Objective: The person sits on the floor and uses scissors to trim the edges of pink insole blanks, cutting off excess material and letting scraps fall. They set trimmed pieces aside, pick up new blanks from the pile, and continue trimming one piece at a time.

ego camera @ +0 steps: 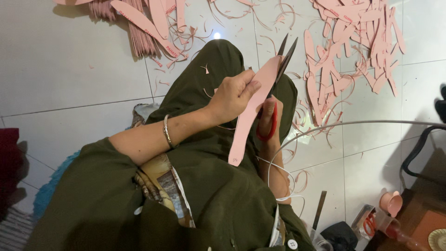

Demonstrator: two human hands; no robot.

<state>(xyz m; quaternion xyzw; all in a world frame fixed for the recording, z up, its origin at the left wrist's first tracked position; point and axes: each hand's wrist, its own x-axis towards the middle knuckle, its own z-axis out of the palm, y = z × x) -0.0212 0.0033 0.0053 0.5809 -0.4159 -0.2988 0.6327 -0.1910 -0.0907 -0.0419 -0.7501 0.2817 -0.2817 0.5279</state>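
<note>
Left hand: the left hand [234,95] is closed around the upper half of a long pink sole-shaped strip [251,111], thumb on top, fingers wrapped under; a metal bangle [166,131] sits on that wrist
Right hand: the right hand [268,122] is mostly hidden behind the strip, its fingers gripped through the red loops of the scissors [278,79]
Blades: the dark blades stand slightly parted, tips pointing away from the body, with the strip's far edge lying against them
Where the strip is: held in the air above the lap, over the olive-green clothing [223,186], tilted so its rounded end hangs down toward the body
Step in hand, as I judge it: trimming the outline along the strip's right-hand edge
Doing it well: feed the strip deep into the throat of the blades and turn the strip with the left hand, not the scissors, so the curve comes out smooth
Grip advice: keep the left thumb well back from the cutting line; it looks near the blades now
Offcuts: thin pink curls [320,118] lie on the white tiled floor [74,69] beside the knee
Cut pieces: a heap of pink pieces [353,46] lies toward the floor's far right, a bundle of strips [139,28] toward its far left
Nearby hazard: a white cable [278,172] loops just beside the right forearm and could catch the handles
</note>
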